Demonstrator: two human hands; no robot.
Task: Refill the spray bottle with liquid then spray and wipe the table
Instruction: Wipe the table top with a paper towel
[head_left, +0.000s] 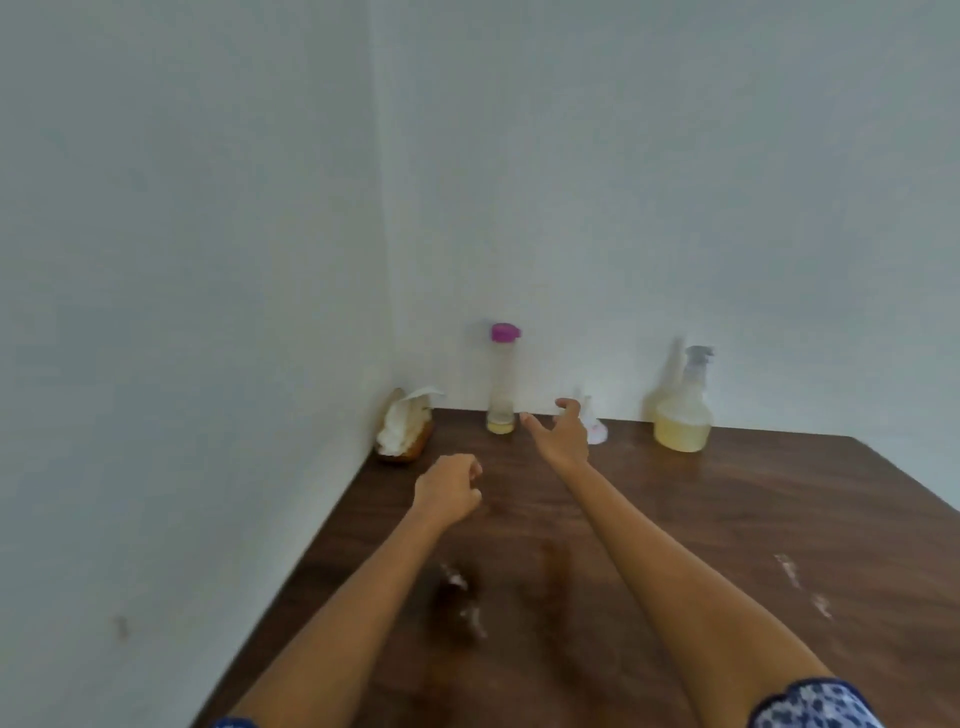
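A tall clear bottle with a purple cap (502, 379) stands at the back of the dark wooden table (753, 519), with a little yellow liquid at its bottom. A round clear spray bottle (682, 410), partly full of yellow liquid, stands further right by the wall. A small white funnel (595, 428) sits between them. My right hand (561, 431) reaches forward with fingers spread, holding nothing, between the purple-capped bottle and the funnel. My left hand (451, 486) hovers nearer over the table with loosely curled fingers and holds nothing.
A white crumpled cloth lies in a brown tray (404, 431) in the back left corner against the wall. White smears (802, 584) mark the table at right, and a wet stain with white flecks (460, 597) lies between my forearms. Walls close off the left and back.
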